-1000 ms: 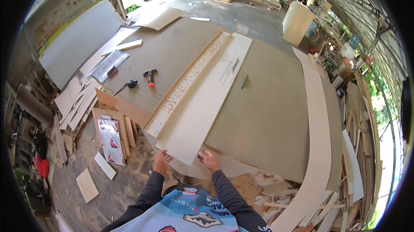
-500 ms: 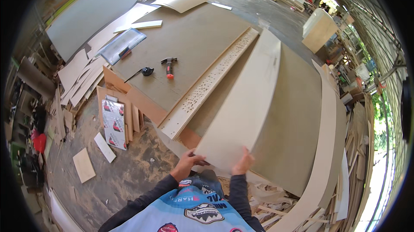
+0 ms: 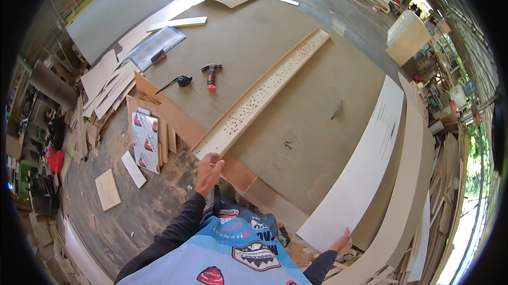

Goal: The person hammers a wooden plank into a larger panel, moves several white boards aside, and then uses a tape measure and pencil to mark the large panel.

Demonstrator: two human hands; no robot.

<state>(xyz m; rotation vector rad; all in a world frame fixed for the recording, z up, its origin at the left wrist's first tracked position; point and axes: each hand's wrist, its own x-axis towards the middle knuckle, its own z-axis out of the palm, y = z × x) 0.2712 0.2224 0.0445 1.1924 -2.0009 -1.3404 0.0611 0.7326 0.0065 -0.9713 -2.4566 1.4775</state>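
Note:
A long pale board dotted with small brown holes or marks lies slantwise across the large brown sheet. My left hand is at its near end, fingers curled against the corner. On the right, a long thin panel with a white face and dark streaks near its far part rests on the sheet. My right hand grips the near right corner of this panel, its fingers partly hidden by the edge. Between the two pieces lie a thin dark pencil-like stick and a small dark clump.
A claw hammer, a black tape measure and a clear plastic case lie on the sheet's left part. Offcuts and a stack of boards stand at left. A curved pale strip and scrap wood border the right.
The panel has moved right, off the middle of the sheet, showing its streaked white face and uncovering the stick. My right hand went right with it; my left moved to the dotted board's end.

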